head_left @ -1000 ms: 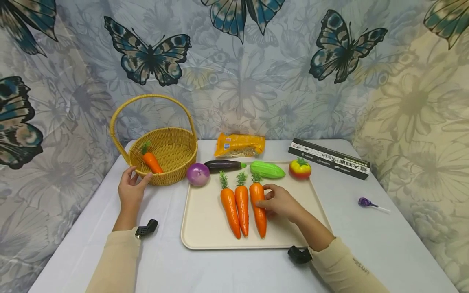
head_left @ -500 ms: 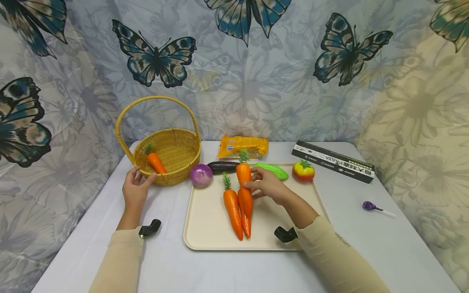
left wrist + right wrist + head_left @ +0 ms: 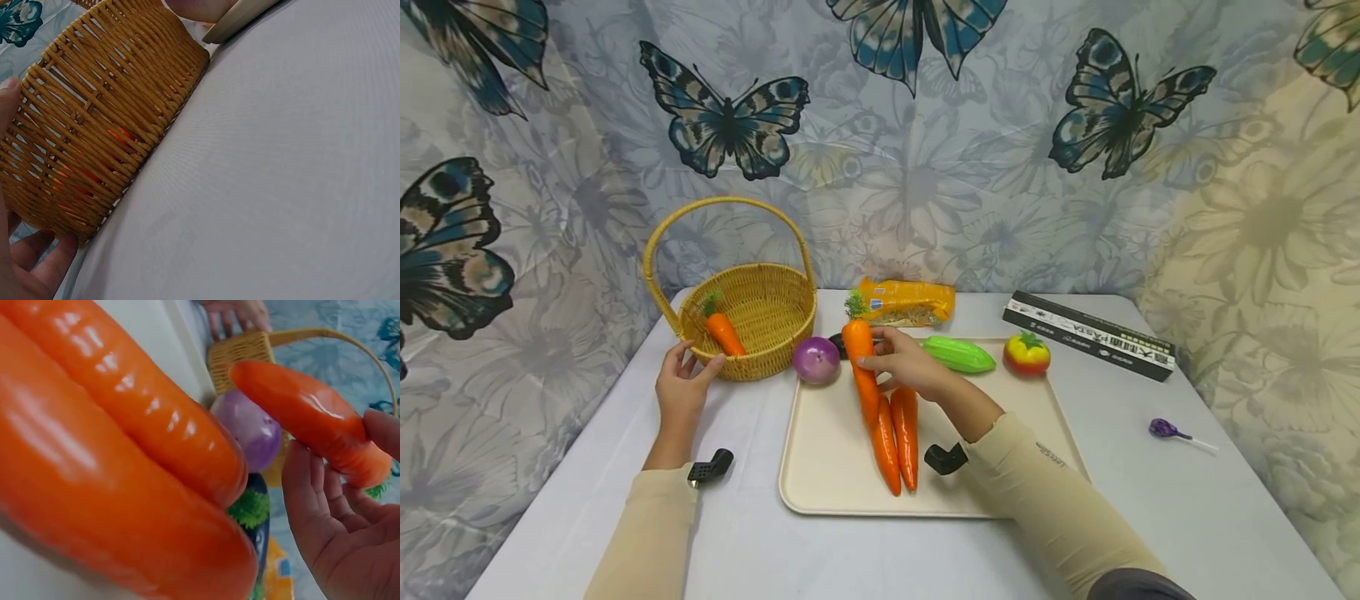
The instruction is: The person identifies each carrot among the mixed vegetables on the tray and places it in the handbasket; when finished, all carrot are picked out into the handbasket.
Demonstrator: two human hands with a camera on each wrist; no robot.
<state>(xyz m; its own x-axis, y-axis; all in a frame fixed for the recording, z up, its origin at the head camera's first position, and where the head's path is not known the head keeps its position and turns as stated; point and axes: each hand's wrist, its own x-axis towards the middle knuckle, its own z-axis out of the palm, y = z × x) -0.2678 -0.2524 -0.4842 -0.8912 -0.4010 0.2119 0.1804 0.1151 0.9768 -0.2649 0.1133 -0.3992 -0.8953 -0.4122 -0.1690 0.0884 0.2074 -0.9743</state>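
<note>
Within right hand (image 3: 910, 364): carrot (image 3: 862, 377), pinched near its broad end. Tip points to near side of grip, long axis crossing fingers (image 3: 302, 478). Left hand (image 3: 682, 387) spread, touching basket (image 3: 778, 357).

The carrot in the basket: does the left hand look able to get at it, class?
Probably yes: the left hand touches the basket near this carrot, and the high handle leaves the open top free.

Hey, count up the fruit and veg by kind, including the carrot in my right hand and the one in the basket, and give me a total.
Carrots: 4
Purple round vegetable: 1
Eggplant, mostly hidden: 1
Green gourd: 1
Tomato: 1
Total: 8
</note>
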